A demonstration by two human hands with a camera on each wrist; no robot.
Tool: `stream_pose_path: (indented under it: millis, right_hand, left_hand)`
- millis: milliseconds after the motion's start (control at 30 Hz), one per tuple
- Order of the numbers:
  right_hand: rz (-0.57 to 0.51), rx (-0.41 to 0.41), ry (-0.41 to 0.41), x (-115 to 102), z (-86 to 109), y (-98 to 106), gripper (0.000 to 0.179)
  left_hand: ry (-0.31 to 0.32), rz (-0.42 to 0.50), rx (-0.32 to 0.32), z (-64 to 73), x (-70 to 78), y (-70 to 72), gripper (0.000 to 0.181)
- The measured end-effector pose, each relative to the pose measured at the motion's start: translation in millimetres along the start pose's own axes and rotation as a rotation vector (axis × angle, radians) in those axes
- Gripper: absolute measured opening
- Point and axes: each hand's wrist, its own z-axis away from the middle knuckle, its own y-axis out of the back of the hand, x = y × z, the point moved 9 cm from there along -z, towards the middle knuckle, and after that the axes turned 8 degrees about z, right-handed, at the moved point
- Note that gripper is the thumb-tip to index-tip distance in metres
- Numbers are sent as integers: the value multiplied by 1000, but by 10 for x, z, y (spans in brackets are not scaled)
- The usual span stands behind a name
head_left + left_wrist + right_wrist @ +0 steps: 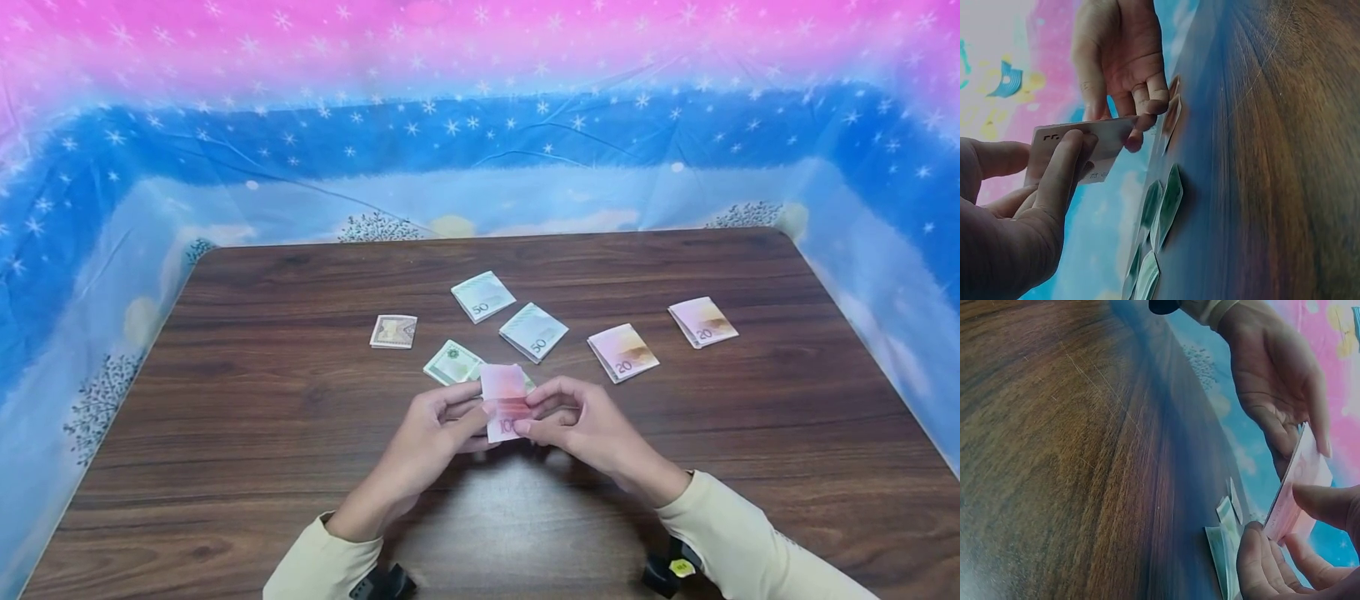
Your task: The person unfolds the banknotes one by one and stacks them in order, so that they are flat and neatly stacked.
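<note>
Both hands hold a pinkish-red folded banknote (501, 382) marked 100 above the table. My left hand (435, 429) pinches its left edge, thumb on the near face and fingers behind. With thumb and fingertips, my right hand (592, 429) grips the right edge. In the right wrist view the banknote (1297, 481) stands tilted between the two hands, its layered edge showing. Just beyond it on the table lies a green folded banknote (452, 362), partly hidden behind the held one.
Farther back lie two pale green folded notes marked 50 (482, 294). To the right are two pink-and-yellow notes marked 20 (622, 352). A small brownish folded note (393, 332) is at the left. A patterned cloth (480, 133) surrounds the wooden table (262, 400).
</note>
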Motion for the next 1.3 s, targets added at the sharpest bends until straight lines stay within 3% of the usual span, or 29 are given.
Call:
stream_pose_path:
  millis: [400,700,933,1300]
  right_hand:
    - [-65,-95,36,-55,39,-130,45]
    - [-98,-145,28,-95,70,-186,53]
    - [-57,-146,17,-121,85,-180,54]
    - [-59,-165,15,-154,111,-173,52]
  left_hand:
    - [-11,5,-15,-33,-14,-53,48]
    - [-16,23,40,-36,-16,-39,49]
    - [-6,-3,67,-37,-26,-44,47]
    - [-16,-21,19,-35,-35,-72,45]
